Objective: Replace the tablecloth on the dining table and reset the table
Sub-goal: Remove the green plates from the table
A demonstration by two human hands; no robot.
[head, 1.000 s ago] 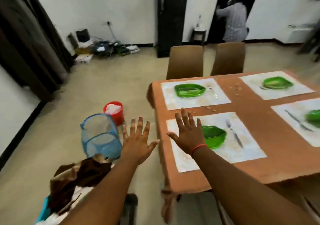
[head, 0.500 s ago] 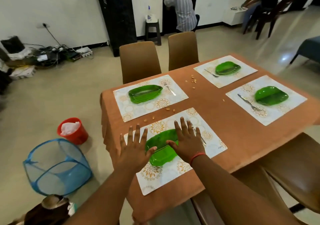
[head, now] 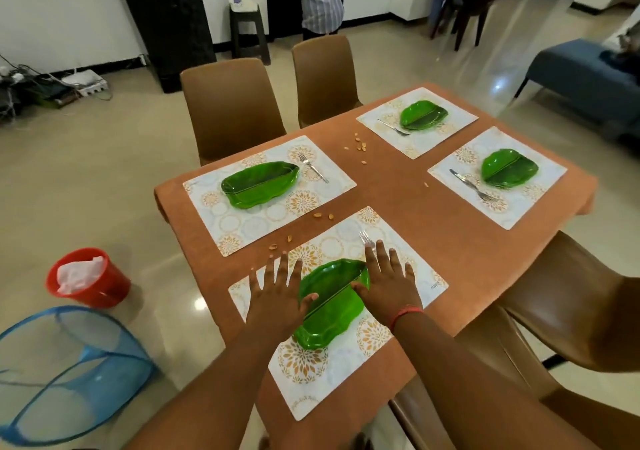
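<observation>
The counter wears an orange-brown tablecloth (head: 398, 200), and it is still on, with four place settings on top. The person stands at the near corner of the counter. Both hands reach over the nearest placemat (head: 311, 373). The left hand (head: 277, 297) and the right hand (head: 388, 283) have straight, spread fingers and hold nothing yet. They sit one on each side of the green leaf plate (head: 329, 307), and each thumb looks like it touches the plate's rim. The tip of a fork (head: 364, 238) peeks out just past the right fingers. Three more green plates with forks sit on mats: one by the far left edge (head: 259, 184) and two near the far right corner. Little nut bits (head: 358, 144) lie loose on the cloth in the middle. On the floor to the left stand a red bucket (head: 93, 286) and a blue mesh hamper (head: 69, 373). This looks like the start of the job: clearing the counter so the old cloth can come off. Next, the hands probably need to curl around the plate and lift it flat. The fork and mat must go too, and the crumbs could spill when the cloth moves.
</observation>
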